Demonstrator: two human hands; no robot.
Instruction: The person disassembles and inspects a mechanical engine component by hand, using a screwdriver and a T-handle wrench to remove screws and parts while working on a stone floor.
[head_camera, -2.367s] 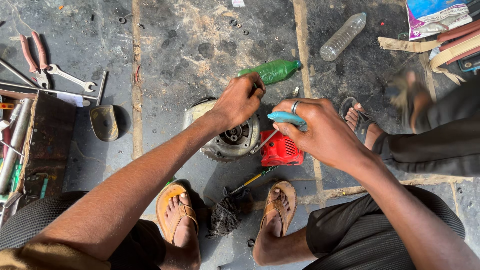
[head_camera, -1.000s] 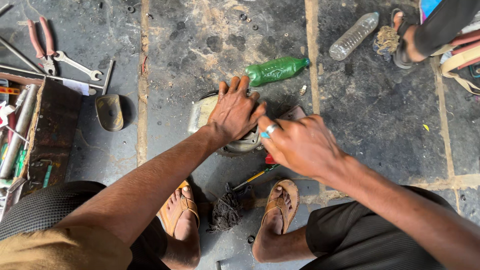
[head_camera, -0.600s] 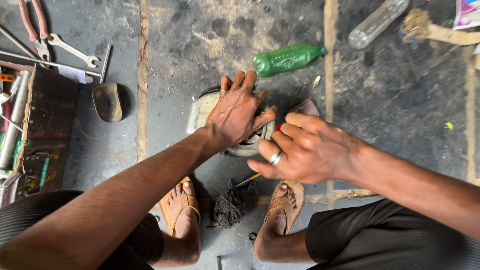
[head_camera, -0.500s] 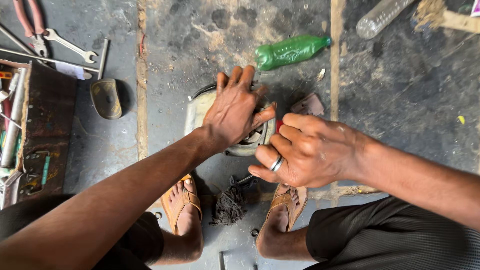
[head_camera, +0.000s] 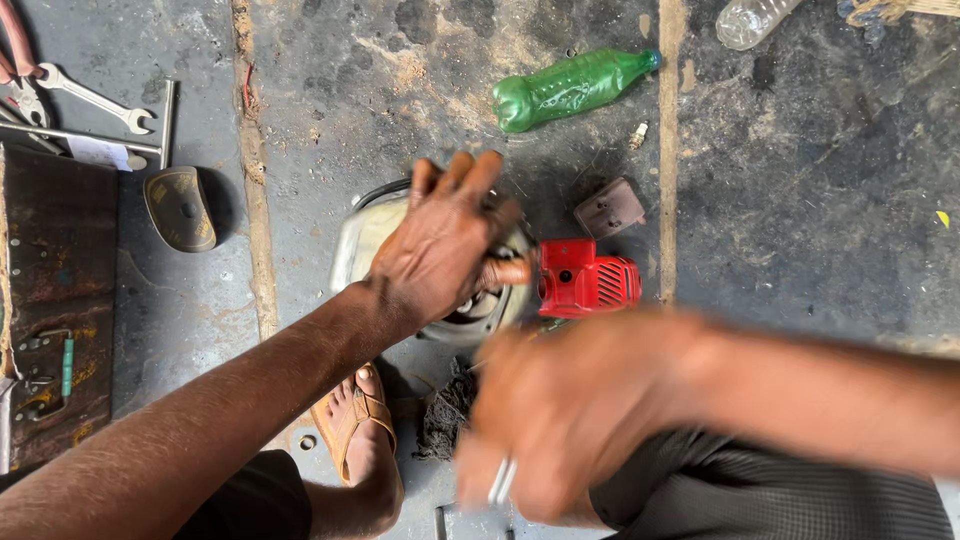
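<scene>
Figure: view from the head camera, looking down at a concrete workshop floor. The left hand (head_camera: 445, 240) lies spread, fingers wide, flat on top of a small engine assembly (head_camera: 470, 305), a round metal housing with a pale casing on its far-left side; the palm presses down rather than grips. A red engine cover (head_camera: 588, 280) sits just right of that hand, touching the housing. The right hand (head_camera: 560, 425) hangs nearer the body, below and right of the left hand; it is blurred by motion, a ring shows on one finger, and whether it is closed on anything cannot be told.

Beyond the left fingertips lies a green plastic bottle (head_camera: 570, 88) on its side; a small dark bracket (head_camera: 610, 207) rests just past the red cover. Far to the left of the left hand are a combination wrench (head_camera: 95, 97), a dark oval plate (head_camera: 180, 207) and a rusty toolbox (head_camera: 55, 300). A sandalled foot (head_camera: 360, 440) is planted just beneath the left wrist, beside a clump of black debris (head_camera: 445, 410).

Hazards, as judged: the housing is held only by downward pressure, so a sideways force from the right hand could let it skid or rock on the gritty floor. The bare toes sit near the assembly and could be struck if it slips. The small loose parts could be knocked away and lost.
</scene>
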